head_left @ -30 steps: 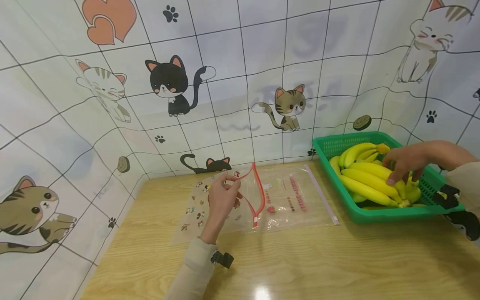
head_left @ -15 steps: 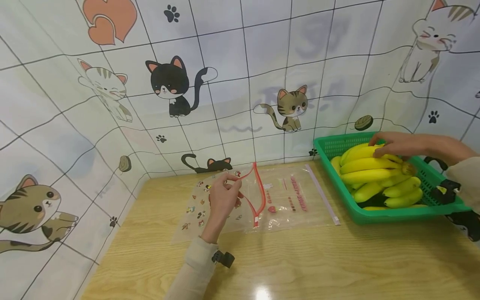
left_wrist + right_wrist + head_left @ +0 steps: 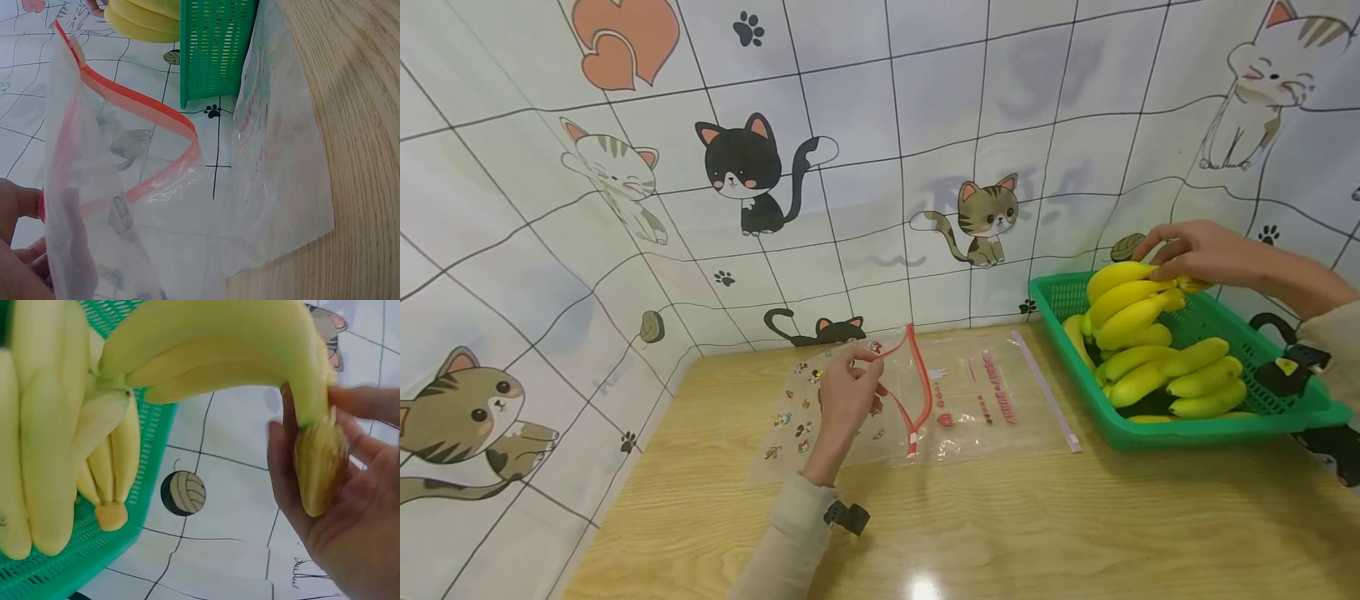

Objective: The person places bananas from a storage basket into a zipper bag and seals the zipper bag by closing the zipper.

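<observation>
Over the rear of the basket [image 3: 1187,433], the right hand [image 3: 1210,250] has its fingers curled round the stem of a bunch [image 3: 1123,300], with more bananas [image 3: 1206,379] lying below inside. Left of the basket, the left hand [image 3: 847,387] pinches the red-zip bag [image 3: 880,429], mouth gaping, though its fingertips are partly hidden behind the plastic, and the purple-zip bag [image 3: 985,400] lies flat just beside the basket.

The left wrist view cuts off the left hand [image 3: 14,269], the right wrist view the held bananas [image 3: 225,331].
</observation>
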`<action>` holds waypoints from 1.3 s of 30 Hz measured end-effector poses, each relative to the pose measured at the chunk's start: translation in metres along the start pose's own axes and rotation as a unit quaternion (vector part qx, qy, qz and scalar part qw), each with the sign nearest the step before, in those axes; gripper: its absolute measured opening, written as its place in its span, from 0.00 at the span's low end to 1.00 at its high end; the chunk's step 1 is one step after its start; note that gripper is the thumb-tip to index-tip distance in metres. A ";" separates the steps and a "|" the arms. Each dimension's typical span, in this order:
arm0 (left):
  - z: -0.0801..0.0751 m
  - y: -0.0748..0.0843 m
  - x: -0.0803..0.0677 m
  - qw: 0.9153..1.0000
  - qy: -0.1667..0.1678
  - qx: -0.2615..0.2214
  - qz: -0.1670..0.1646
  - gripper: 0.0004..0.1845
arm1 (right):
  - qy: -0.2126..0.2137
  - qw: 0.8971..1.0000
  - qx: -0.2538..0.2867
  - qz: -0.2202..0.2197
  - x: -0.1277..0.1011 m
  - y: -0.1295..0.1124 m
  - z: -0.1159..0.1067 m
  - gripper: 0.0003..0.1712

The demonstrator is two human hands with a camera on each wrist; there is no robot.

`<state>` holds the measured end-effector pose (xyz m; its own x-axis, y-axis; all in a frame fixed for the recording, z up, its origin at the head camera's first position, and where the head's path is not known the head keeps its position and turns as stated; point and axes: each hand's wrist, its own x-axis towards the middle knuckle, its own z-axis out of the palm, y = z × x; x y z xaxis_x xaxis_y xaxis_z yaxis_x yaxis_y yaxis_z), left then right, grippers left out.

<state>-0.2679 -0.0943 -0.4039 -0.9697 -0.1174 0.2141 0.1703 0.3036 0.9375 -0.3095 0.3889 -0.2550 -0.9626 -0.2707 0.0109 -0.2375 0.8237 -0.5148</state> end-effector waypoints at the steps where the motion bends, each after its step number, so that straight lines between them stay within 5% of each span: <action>1: 0.000 0.000 0.000 1.000 0.000 0.001 0.000 0.06 | 0.006 1.000 0.001 0.002 0.000 -0.001 -0.001 0.21; 20: -0.004 -0.001 -0.003 1.000 -0.006 -0.003 -0.009 0.06 | 0.127 0.990 0.057 0.028 -0.001 -0.027 -0.005 0.29; 25: -0.005 0.000 -0.004 1.000 -0.005 -0.003 -0.009 0.06 | 0.142 0.986 0.085 0.027 -0.002 -0.038 -0.007 0.23; 31: -0.006 0.001 -0.005 1.000 -0.005 -0.003 -0.009 0.06 | 0.145 0.982 0.118 0.027 -0.005 -0.056 -0.007 0.22; 39: -0.006 0.001 -0.004 1.000 -0.005 0.005 -0.008 0.06 | 0.107 0.985 0.135 -0.031 -0.005 -0.079 0.004 0.25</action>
<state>-0.2624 -0.0995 -0.4024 -0.9742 -0.1125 0.1957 0.1526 0.3107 0.9382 -0.2851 0.3233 -0.2179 -0.9596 -0.1807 0.2157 -0.2813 0.6386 -0.7163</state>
